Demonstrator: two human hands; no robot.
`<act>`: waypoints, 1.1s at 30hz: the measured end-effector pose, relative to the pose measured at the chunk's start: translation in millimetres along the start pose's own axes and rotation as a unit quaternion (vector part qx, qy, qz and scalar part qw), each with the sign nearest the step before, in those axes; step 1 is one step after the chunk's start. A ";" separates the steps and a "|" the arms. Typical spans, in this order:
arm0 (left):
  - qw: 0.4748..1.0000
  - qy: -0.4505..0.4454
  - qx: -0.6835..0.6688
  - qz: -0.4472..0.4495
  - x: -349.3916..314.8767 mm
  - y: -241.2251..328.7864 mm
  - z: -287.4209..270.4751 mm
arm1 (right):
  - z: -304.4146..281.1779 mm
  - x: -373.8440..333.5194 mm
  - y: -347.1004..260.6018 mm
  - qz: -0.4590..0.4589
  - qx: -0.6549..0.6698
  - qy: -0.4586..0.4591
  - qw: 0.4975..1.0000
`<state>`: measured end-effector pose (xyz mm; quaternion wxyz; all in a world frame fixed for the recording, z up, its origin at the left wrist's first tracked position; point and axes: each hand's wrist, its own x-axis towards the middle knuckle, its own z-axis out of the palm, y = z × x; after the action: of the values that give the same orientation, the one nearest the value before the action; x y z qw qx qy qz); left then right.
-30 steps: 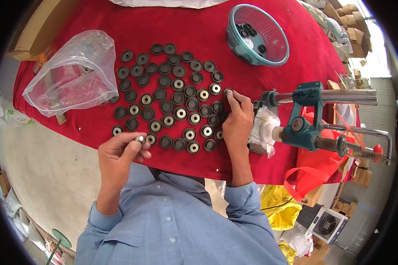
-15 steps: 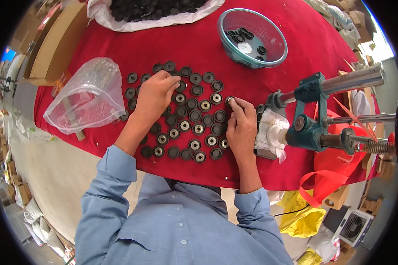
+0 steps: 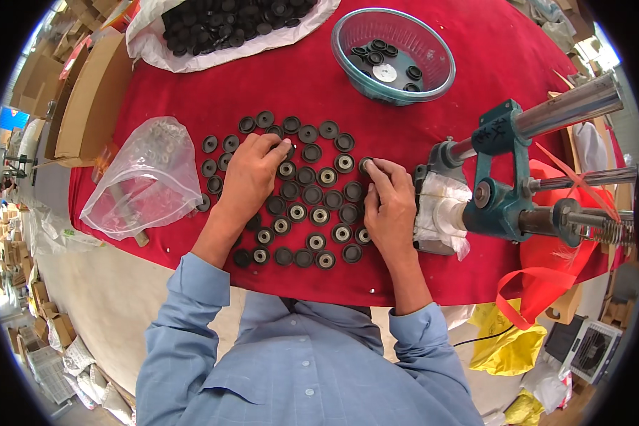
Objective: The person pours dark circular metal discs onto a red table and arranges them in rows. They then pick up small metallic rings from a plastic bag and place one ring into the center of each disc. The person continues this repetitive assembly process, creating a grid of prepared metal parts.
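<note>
Seemingly placing or picking up black caps [image 3: 312,194] mid-cloth | left hand [image 3: 250,170] bunching fingers over far-left caps, right hand [image 3: 392,206] touching the right-end cap [image 3: 363,165]; I can't tell either grip | next calling, I judge, for clearing neighbours | press [image 3: 499,213] crowding right; red cloth [image 3: 390,128] leaving room far-right

Black discs [image 3: 312,194], some silver-centred, red cloth [image 3: 277,92], teal press [image 3: 504,207]

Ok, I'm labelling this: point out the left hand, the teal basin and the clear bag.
Left hand [image 3: 246,177], head view: back of hand.
Teal basin [image 3: 437,58], head view: inner right wall.
Clear bag [image 3: 153,181], head view: its middle.
</note>
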<state>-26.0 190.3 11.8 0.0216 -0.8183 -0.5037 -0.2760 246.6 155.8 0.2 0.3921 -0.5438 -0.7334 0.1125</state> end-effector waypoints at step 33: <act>0.983 0.054 -0.149 -0.098 -26.2 59.0 -81.4 | -0.2 -1.4 3.9 -0.007 0.016 0.001 1.000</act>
<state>-20.6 114.6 82.6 -0.1006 -0.7428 -0.5333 -0.3920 249.7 155.9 -2.5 0.4024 -0.5319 -0.7352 0.1211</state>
